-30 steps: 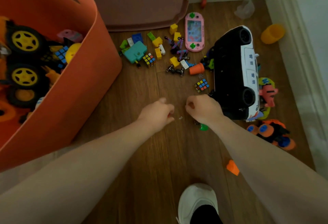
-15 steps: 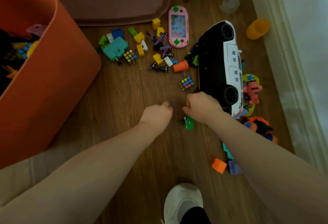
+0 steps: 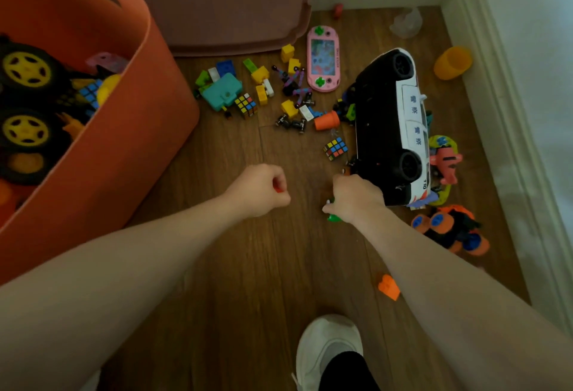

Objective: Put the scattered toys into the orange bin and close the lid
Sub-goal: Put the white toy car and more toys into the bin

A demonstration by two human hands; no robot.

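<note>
In the head view, "110" is read on the lower end of the police car (image 3: 400,130), which is laid on its side on a dark wood floor (image 3: 248,266) beside white skirting (image 3: 496,111). Left of the car, a small red piece is pinched in the curled left hand (image 3: 263,189); touching the car's lower end, a green toy (image 3: 333,217) is gripped by the right hand (image 3: 353,198). The orange bin (image 3: 130,130), holding toys, is seen far left of the car.

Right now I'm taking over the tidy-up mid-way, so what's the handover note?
Left hand: curled round a small red piece.
Right hand: fingers curled over a small green toy on the floor.
Orange bin: open, already holds yellow-wheeled trucks.
Left: police car, pink game console, both puzzle cubes, blocks, orange brick; then close the lid.
</note>
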